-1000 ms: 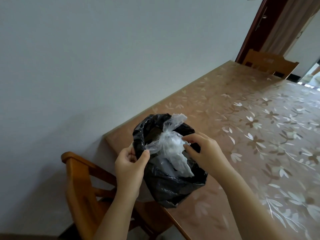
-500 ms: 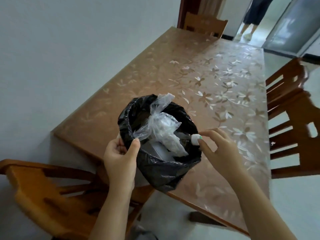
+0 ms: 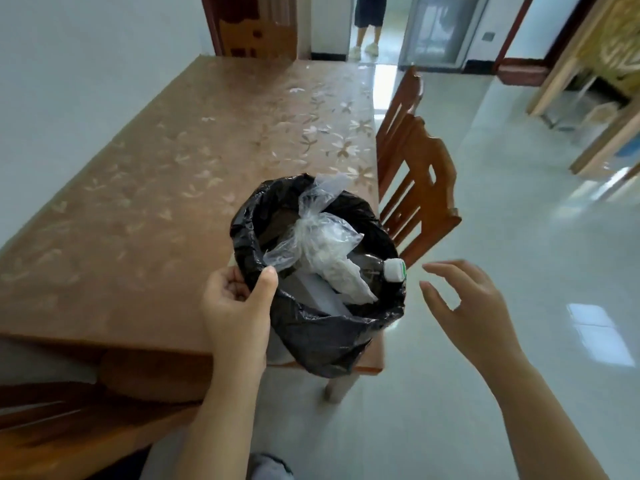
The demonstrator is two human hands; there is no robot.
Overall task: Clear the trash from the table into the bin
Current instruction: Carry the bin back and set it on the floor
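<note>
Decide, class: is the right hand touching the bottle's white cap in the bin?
Apart. The head view shows the open right hand beside the bin, with floor visible between its fingertips and the white cap.

Pale wall (image 3: pixel 86 64) on the left; glossy tiled floor (image 3: pixel 519 202); wooden chairs (image 3: pixel 422 188) beside the table (image 3: pixel 173 188).

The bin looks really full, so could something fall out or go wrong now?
Maybe. The bin is held up only by the left hand, pinching the black liner's rim, so that grip could slip or the liner tear. The clear plastic bag sticks up above the rim, and the bottle's white cap leans on the edge, so either could tumble out. The right hand is open, off to the side.
</note>
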